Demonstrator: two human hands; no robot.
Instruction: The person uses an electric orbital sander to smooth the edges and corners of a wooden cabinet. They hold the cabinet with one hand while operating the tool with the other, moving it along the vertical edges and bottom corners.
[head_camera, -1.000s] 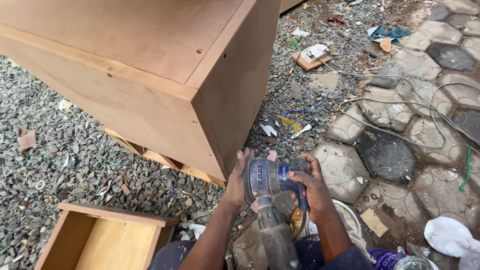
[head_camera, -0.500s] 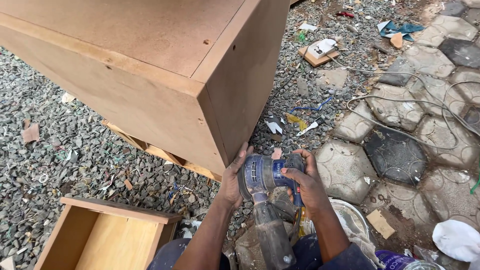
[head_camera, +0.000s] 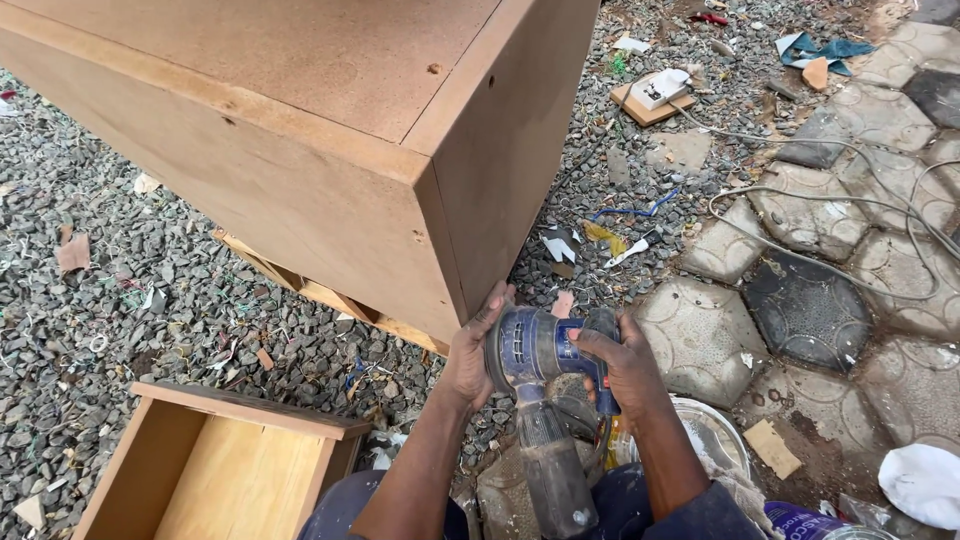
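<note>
your left hand (head_camera: 470, 350) grips the blue sander (head_camera: 535, 345) | your right hand (head_camera: 625, 365) grips its handle | brown cabinet (head_camera: 330, 150) corner just above them

A purple printed container (head_camera: 800, 522) sat at the bottom edge, right of the person's arms. A white bag (head_camera: 925, 483) lay just beside it.

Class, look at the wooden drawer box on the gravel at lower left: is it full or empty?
Empty. The drawer box lies open side up, showing only bare pale boards inside; its near end is cut off by the frame.
</note>
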